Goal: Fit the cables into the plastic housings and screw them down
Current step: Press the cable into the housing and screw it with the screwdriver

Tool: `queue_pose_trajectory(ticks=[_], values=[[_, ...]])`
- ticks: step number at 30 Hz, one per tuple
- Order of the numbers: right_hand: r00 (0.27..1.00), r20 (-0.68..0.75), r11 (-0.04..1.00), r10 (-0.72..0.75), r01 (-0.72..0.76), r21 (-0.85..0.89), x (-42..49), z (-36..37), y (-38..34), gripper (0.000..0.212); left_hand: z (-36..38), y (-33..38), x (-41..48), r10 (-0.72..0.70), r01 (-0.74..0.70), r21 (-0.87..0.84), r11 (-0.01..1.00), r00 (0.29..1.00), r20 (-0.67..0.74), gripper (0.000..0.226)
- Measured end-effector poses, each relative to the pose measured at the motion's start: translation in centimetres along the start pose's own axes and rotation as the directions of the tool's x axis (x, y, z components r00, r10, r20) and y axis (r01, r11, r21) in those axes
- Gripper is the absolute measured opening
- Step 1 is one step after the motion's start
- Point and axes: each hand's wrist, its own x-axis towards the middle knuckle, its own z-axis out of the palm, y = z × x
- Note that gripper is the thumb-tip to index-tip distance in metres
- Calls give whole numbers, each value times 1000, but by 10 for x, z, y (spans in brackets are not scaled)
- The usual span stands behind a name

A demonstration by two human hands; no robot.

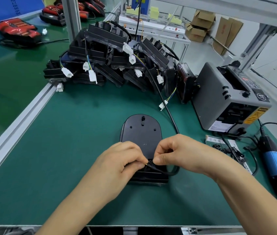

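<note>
Black plastic housing (141,133) lies flat on the green bench (66,150) in front of us, its rounded end pointing away. At its near end both our hands meet. Our left hand (120,163) pinches the black cable (168,112) between thumb and forefinger where the cable enters the housing. Our right hand (176,153) pinches the same cable just beside it, fingers curled. From there the cable loops out to the right, passes under our right hand and runs up the bench to a white connector (162,106). Behind it sits a pile of similar housings (110,53) with wires and white plugs. To the right stands a grey tape dispenser (227,99), and near it lie a blue electric screwdriver (276,165) and some small black parts (219,147).
</note>
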Motion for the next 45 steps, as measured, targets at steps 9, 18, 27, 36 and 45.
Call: queue_pose_trajectory(ticks=[9,18,27,36,45], values=[[998,63,997,-24,29,-69,7,-8,-6,11,3,-3,-2,-6,5,-40,999,999,-33,13],[979,204,960,6,51,-276,20,-19,-18,11,4,-4,-3,-1,-1,-37,999,999,-37,12],[935,340,885,101,72,-461,34,-29,-39,20,5,-4,-2,2,-3,-29,1000,999,-43,13],[930,362,933,66,71,-354,38,-27,-33,17,13,5,-3,131,-113,177,978,987,-96,13],[936,352,969,22,67,-238,40,-25,-23,14,29,3,-11,336,-186,555,811,924,-182,13]])
